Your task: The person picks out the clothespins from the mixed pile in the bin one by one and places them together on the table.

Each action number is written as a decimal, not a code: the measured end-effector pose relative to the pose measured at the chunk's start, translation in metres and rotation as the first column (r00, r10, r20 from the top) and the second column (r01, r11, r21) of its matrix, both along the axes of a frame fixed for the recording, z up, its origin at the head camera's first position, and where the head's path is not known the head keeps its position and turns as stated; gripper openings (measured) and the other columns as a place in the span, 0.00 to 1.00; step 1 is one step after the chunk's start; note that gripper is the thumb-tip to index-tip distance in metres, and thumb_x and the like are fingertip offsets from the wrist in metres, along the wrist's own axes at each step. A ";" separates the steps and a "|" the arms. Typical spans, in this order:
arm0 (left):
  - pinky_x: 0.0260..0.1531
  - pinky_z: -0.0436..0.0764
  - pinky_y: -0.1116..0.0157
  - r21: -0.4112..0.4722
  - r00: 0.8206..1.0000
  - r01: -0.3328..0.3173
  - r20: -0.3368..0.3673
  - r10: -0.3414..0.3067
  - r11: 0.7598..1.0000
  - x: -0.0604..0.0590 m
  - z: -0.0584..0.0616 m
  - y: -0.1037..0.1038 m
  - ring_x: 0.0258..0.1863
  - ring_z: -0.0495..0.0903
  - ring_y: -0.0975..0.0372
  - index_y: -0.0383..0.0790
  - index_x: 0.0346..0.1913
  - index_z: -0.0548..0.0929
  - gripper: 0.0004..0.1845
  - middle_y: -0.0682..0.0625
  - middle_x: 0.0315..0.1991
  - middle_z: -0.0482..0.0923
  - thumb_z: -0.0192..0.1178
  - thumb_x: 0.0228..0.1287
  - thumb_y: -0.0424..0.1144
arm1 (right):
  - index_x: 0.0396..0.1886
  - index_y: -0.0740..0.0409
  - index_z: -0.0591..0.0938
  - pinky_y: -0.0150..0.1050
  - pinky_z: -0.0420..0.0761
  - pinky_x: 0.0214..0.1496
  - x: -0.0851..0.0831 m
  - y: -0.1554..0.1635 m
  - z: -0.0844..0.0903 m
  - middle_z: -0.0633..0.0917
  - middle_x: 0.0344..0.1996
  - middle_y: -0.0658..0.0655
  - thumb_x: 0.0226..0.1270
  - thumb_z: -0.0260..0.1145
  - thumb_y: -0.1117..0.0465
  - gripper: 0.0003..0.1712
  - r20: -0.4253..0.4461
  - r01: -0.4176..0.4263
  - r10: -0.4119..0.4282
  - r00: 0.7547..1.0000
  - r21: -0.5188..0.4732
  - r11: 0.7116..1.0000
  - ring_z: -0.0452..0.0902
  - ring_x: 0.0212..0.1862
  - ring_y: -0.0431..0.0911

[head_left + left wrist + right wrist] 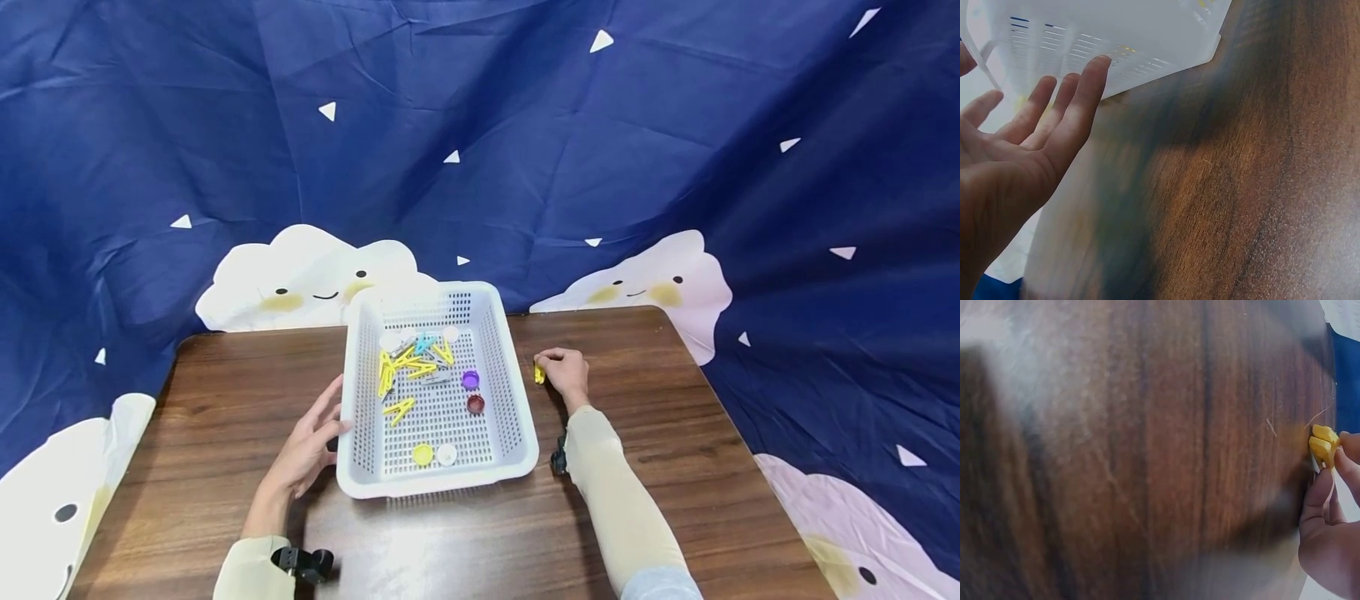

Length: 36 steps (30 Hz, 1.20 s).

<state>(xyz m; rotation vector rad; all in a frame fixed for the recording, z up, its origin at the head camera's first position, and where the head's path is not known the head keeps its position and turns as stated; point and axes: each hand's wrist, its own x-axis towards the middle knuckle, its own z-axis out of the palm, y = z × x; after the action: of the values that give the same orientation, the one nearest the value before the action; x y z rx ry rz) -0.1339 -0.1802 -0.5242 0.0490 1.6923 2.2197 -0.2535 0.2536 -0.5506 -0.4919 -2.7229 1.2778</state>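
A white plastic basket (517, 454) with slotted walls stands on the wooden table. In it lie yellow clothespins (400, 409), a blue clothespin (424, 344), grey clothespins (437, 379) and several bottle caps, among them a purple cap (470, 380) and a dark red cap (476, 404). My left hand (307, 446) is at the basket's left outer wall, its fingers spread and only slightly bent, thumb beside the rim. To the right of the basket, my right hand (567, 372) pinches a yellow clothespin (1322, 442) between thumb and fingers, low over the tabletop.
A yellow cap (422, 454) and a white cap (447, 455) lie at the basket's near end. Behind the table (645, 350) hangs a dark blue cloth (525, 125) with clouds and triangles. Each wrist wears a small black camera.
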 end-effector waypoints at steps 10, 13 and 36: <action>0.45 0.80 0.40 -0.002 1.000 0.004 0.006 -0.004 1.000 -0.003 0.000 0.000 0.62 0.72 0.43 0.57 0.83 0.48 0.42 0.31 0.74 0.56 0.50 0.72 0.28 | 0.48 0.60 0.90 0.38 0.81 0.41 0.001 0.004 0.001 0.88 0.46 0.62 0.66 0.71 0.56 0.15 -0.006 0.043 -0.044 0.999 -0.129 0.991 0.82 0.40 0.52; 0.46 0.80 0.39 -0.006 1.000 0.002 0.010 -0.002 1.000 -0.003 0.000 0.001 0.62 0.72 0.43 0.57 0.83 0.48 0.42 0.31 0.75 0.56 0.51 0.72 0.28 | 0.50 0.60 0.89 0.31 0.79 0.32 0.002 0.005 0.002 0.88 0.46 0.62 0.67 0.71 0.58 0.16 -0.015 0.055 -0.059 0.998 -0.183 0.982 0.82 0.34 0.47; 0.46 0.79 0.40 -0.004 1.000 -0.002 -0.003 0.002 1.000 0.001 -0.002 -0.002 0.60 0.74 0.48 0.57 0.83 0.48 0.42 0.30 0.74 0.55 0.51 0.72 0.28 | 0.53 0.62 0.85 0.47 0.70 0.56 -0.006 -0.007 0.024 0.86 0.43 0.60 0.68 0.67 0.58 0.17 -0.136 0.041 -0.070 0.988 -0.208 0.977 0.78 0.50 0.53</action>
<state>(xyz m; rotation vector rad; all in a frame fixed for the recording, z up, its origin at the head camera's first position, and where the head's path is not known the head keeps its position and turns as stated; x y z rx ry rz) -0.1331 -0.1819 -0.5258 0.0497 1.6989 2.2193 -0.2595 0.2468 -0.5268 -0.4708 -2.4582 1.5247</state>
